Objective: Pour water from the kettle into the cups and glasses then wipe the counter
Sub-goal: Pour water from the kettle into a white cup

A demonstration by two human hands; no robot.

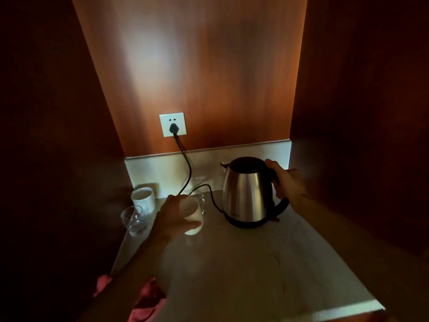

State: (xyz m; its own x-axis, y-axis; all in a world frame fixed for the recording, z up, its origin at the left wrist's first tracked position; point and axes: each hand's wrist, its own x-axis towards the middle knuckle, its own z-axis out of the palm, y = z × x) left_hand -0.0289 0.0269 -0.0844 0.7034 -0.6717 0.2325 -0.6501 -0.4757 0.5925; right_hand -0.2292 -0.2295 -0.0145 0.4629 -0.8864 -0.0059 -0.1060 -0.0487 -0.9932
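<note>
A steel kettle [247,194] with a black lid stands on its black base [246,223] at the back right of the pale counter [255,270]. My right hand [290,182] is wrapped around the kettle's black handle. My left hand [173,214] holds a white cup [193,218] tilted just above the counter, left of the kettle. Right behind that cup stands a clear glass [200,199], partly hidden. A second white cup [142,198] stands at the back left, with another clear glass [133,219] in front of it.
A black cord [188,173] runs from the wall socket [173,124] down across the counter to the kettle base. A pink cloth [144,300] lies at the counter's near left edge under my left forearm. Dark wooden walls close in on both sides.
</note>
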